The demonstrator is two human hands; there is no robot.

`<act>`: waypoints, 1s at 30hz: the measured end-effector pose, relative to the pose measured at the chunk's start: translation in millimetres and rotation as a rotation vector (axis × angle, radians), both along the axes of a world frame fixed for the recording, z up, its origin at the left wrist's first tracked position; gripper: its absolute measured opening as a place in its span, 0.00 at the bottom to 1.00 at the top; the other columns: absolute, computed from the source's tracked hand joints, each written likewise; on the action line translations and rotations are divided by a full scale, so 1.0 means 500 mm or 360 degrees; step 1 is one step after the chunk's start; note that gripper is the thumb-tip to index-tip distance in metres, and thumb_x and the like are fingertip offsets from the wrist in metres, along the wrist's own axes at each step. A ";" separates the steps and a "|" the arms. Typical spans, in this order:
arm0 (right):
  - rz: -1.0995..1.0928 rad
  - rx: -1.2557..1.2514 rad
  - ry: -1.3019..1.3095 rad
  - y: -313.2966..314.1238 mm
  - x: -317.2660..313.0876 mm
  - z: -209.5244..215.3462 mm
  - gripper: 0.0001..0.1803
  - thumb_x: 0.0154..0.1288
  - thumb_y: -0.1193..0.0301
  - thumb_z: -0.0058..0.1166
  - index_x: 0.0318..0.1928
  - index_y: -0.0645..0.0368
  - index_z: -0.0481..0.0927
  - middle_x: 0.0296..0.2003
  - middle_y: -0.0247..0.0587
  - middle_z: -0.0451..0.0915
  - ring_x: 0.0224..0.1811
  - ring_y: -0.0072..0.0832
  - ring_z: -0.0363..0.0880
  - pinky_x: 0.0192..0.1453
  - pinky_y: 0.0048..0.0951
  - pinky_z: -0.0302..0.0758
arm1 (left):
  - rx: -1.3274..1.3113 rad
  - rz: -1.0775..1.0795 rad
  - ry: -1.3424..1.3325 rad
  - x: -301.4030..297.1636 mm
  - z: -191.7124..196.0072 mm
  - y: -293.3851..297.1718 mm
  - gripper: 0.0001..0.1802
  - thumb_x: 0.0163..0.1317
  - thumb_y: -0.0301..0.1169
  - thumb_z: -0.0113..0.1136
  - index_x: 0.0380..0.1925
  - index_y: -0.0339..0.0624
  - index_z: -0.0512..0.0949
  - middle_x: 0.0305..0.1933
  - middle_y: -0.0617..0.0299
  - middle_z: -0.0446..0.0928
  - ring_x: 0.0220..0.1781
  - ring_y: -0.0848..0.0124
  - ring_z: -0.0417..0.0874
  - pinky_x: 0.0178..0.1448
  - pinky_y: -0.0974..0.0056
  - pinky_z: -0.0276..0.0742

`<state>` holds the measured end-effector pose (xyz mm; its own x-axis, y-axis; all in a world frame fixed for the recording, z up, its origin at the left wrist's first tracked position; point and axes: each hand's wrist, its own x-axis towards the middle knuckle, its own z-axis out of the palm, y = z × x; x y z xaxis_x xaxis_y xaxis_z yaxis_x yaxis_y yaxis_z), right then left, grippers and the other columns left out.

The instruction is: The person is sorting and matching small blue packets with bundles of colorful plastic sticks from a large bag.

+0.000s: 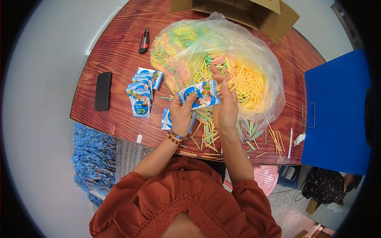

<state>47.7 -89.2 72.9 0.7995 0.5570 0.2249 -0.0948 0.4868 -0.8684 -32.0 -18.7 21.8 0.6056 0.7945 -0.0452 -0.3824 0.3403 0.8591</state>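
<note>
**Packet held at frame centre**

A blue-and-white packet (pixel 198 95) is gripped by the left hand (pixel 181 113) and steadied by the right hand (pixel 225 104). Finished packets (pixel 142 92) are stacked to the left; many coloured sticks (pixel 242 79) remain bagged on the surface (pixel 119 51).
</note>
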 end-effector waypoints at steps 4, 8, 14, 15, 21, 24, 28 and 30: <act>-0.0033 -0.0173 -0.0046 0.007 0.003 -0.011 0.21 0.74 0.63 0.40 0.59 0.65 0.71 0.65 0.50 0.66 0.71 0.37 0.57 0.74 0.39 0.50 | -0.0237 -0.0023 -0.0180 0.009 -0.006 -0.004 0.06 0.66 0.27 0.59 0.38 0.35 0.78 0.35 0.64 0.81 0.35 0.81 0.80 0.38 0.74 0.76; -0.0100 -0.0393 -0.0356 0.005 -0.010 -0.013 0.27 0.74 0.61 0.40 0.66 0.67 0.64 0.67 0.51 0.61 0.71 0.40 0.56 0.74 0.38 0.51 | -0.0563 -0.0050 -0.0328 0.017 -0.015 -0.002 0.05 0.67 0.27 0.57 0.38 0.36 0.78 0.36 0.64 0.81 0.35 0.79 0.81 0.39 0.73 0.77; -0.0038 -0.0761 -0.0827 -0.017 0.014 -0.049 0.32 0.74 0.60 0.41 0.69 0.68 0.55 0.69 0.53 0.56 0.72 0.43 0.54 0.74 0.39 0.51 | -0.0683 -0.0071 -0.0390 0.026 -0.017 0.012 0.06 0.68 0.26 0.55 0.40 0.37 0.78 0.38 0.63 0.81 0.35 0.78 0.81 0.41 0.71 0.80; -0.0071 -0.0799 -0.0967 -0.018 0.017 -0.043 0.33 0.74 0.61 0.42 0.70 0.68 0.53 0.69 0.54 0.56 0.72 0.42 0.55 0.74 0.39 0.51 | -0.0684 -0.0076 -0.0383 0.024 -0.024 0.016 0.06 0.68 0.26 0.55 0.40 0.37 0.78 0.38 0.63 0.81 0.35 0.78 0.81 0.41 0.71 0.80; 0.0181 -0.0402 -0.0488 -0.010 0.015 -0.042 0.35 0.74 0.57 0.42 0.71 0.65 0.51 0.70 0.52 0.56 0.71 0.37 0.57 0.71 0.35 0.58 | -0.0501 -0.0265 -0.0435 0.013 -0.029 0.038 0.11 0.71 0.31 0.51 0.47 0.37 0.75 0.46 0.59 0.80 0.46 0.72 0.82 0.52 0.62 0.80; 0.0262 -0.0487 -0.0438 0.001 0.027 -0.029 0.35 0.74 0.54 0.41 0.71 0.64 0.52 0.68 0.53 0.59 0.71 0.38 0.58 0.72 0.37 0.56 | -0.0464 -0.0321 -0.0497 0.026 -0.060 0.047 0.11 0.70 0.32 0.52 0.47 0.37 0.75 0.46 0.59 0.80 0.46 0.71 0.82 0.52 0.61 0.80; 0.0404 -0.0457 -0.0338 -0.013 0.070 0.005 0.35 0.75 0.53 0.38 0.70 0.64 0.53 0.66 0.53 0.63 0.70 0.39 0.59 0.72 0.37 0.55 | -0.0511 -0.0214 -0.0369 0.026 -0.014 0.039 0.05 0.68 0.25 0.54 0.40 0.37 0.77 0.38 0.62 0.81 0.37 0.75 0.82 0.43 0.68 0.81; 0.0530 -0.0490 -0.0335 -0.007 0.082 -0.004 0.33 0.75 0.54 0.40 0.70 0.64 0.55 0.66 0.53 0.63 0.70 0.39 0.59 0.72 0.38 0.55 | -0.0477 -0.0237 -0.0446 0.018 -0.028 0.052 0.05 0.68 0.26 0.54 0.40 0.37 0.77 0.38 0.62 0.81 0.37 0.75 0.83 0.44 0.67 0.82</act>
